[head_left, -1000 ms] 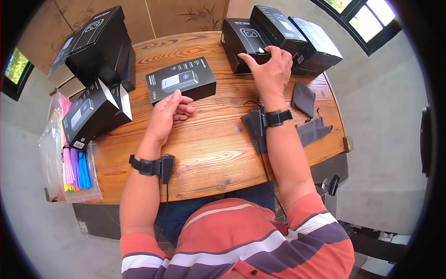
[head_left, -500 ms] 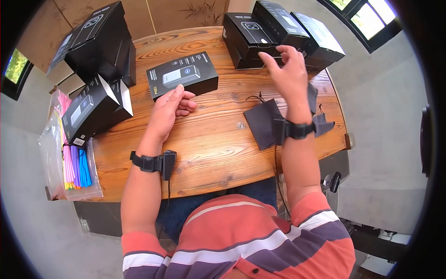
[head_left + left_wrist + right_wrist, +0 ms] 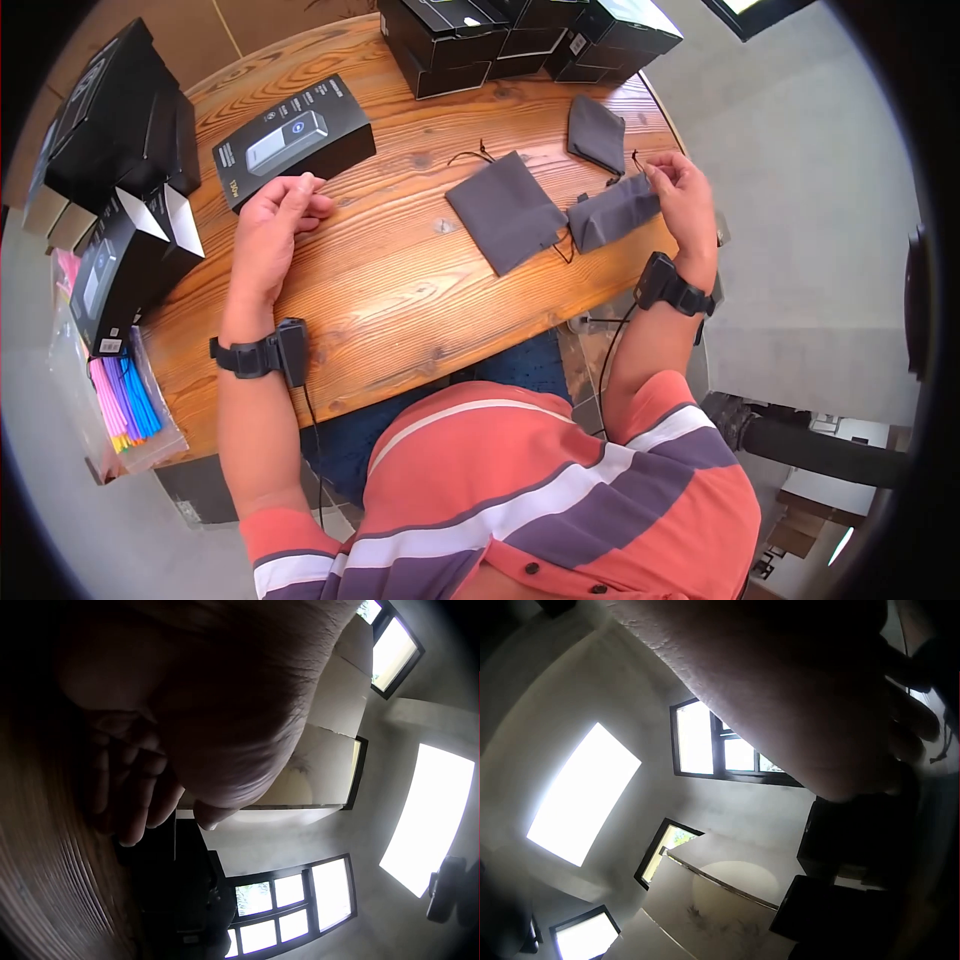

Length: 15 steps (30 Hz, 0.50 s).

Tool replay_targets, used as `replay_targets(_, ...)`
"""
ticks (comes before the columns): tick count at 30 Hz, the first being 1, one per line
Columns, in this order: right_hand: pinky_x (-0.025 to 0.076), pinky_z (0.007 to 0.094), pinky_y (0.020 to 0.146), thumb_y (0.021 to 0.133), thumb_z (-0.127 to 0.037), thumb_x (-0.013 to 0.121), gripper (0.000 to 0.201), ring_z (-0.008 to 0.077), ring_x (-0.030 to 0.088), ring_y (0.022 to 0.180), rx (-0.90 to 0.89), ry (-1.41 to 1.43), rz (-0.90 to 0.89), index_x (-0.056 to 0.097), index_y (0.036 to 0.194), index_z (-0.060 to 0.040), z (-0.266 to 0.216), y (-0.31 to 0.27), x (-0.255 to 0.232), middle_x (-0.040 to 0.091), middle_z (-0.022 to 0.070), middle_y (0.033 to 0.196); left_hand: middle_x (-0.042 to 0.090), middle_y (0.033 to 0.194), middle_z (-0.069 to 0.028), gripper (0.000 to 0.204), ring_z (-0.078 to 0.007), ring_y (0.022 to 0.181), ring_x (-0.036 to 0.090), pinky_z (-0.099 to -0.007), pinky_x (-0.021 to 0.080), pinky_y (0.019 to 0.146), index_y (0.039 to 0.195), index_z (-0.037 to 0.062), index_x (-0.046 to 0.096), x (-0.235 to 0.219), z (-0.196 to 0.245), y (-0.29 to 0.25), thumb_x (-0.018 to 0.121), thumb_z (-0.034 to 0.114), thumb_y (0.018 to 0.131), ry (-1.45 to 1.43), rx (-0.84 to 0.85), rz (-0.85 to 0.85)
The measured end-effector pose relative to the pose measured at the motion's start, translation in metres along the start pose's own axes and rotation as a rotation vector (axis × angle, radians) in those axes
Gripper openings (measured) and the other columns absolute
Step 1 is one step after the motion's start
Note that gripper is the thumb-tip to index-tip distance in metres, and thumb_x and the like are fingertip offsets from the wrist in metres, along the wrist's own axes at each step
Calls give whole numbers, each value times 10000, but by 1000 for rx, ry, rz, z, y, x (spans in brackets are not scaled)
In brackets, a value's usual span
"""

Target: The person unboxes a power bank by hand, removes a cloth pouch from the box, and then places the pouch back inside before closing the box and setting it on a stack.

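Observation:
At the right of the table my right hand point(image 3: 688, 205) pinches the end of a dark grey drawstring pouch point(image 3: 610, 215); in the head view the pouch looks slightly bunched. A larger flat grey pouch point(image 3: 508, 212) lies left of it, and a third grey pouch point(image 3: 597, 133) lies just behind. My left hand point(image 3: 270, 235) rests beside the front edge of a black box point(image 3: 295, 140) with a silver device printed on top. Its fingers are loosely curled with nothing in them. In the left wrist view the left hand point(image 3: 217, 705) fills the upper part.
Black boxes point(image 3: 440, 55) stand in a row at the back edge. More black boxes point(image 3: 115, 125) are stacked at the left, with opened ones point(image 3: 115, 260) in front. A clear bag of coloured sticks point(image 3: 125, 400) lies at the front left corner.
My right hand has moved from the boxes at the back to the grey pouch near the right edge and taken hold of its end. The left hand stays by the box. The head view has turned right.

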State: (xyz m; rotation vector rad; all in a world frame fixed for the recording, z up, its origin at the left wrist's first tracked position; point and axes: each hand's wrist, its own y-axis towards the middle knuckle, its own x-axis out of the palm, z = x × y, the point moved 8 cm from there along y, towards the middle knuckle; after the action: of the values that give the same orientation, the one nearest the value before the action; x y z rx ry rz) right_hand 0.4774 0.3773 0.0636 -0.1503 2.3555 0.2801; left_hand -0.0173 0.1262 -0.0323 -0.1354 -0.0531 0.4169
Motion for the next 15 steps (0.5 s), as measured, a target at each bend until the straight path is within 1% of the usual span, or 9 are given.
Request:
replay_targets(3,553,320,783,1044,-144,759,170,128,660,829,-6,21,-67,779,1114,10,4,-12,9,731,47,884,806,1051,-39,361,-113,972,718,-278,547,907,1242,52,782,-4,0,1,693,388,1146,24,13,6)
replay_targets(4,553,320,783,1044,-144,759,170,128,660,829,-5,31,-64,779,1114,10,-7,-12,12,731,47,884,801,1048,-45,363,-115,980,727,-269,553,901,1251,41,767,-4,0,1,678,379,1156,27,19,2)
replay_targets(6,568,336,791,1031,-144,765,161,189,709,845,-143,-105,-38,783,1114,-8,-44,-15,23,746,93,912,798,1047,-55,360,-117,986,736,-263,564,890,1256,27,752,-3,1,1,670,364,1164,29,20,4)
replay_targets(7,568,336,791,1031,-144,765,161,189,709,845,-137,-95,-30,783,1114,-8,-54,-12,30,746,93,912,798,1047,-55,360,-117,986,736,-263,564,890,1256,27,752,-2,3,0,670,364,1164,41,23,-1)
replay_targets(9,588,368,800,1027,-140,759,136,282,752,882,-468,-103,62,790,1106,-34,-104,-2,46,767,134,993,800,1049,-57,358,-118,987,738,-267,569,887,1252,27,753,-3,2,0,675,365,1162,23,17,13)
replay_targets(11,611,415,821,1023,-138,761,115,350,761,933,-695,-101,166,806,1101,-66,-153,6,62,784,121,1085,800,1048,-56,354,-120,992,742,-268,572,888,1251,27,752,-4,2,0,677,361,1161,30,12,15)
replay_targets(13,625,436,833,1024,-167,764,109,341,763,943,-888,-109,272,822,1090,-104,-186,18,84,774,71,1099,799,1054,-52,345,-121,990,741,-268,573,887,1250,31,753,-3,3,-1,677,356,1162,22,19,12)
replay_targets(14,625,436,833,1024,-167,764,109,341,763,943,-888,-105,274,822,1090,-104,-197,24,94,774,71,1099,799,1054,-52,345,-121,990,741,-268,573,887,1250,31,753,-4,2,-1,677,356,1162,25,20,13)
replay_targets(15,630,431,858,1027,-162,763,173,331,770,986,-928,-182,261,803,1193,-130,-211,27,105,775,52,1186,798,1058,-51,341,-120,991,741,-266,571,889,1251,33,754,-3,2,0,677,353,1163,32,24,9)
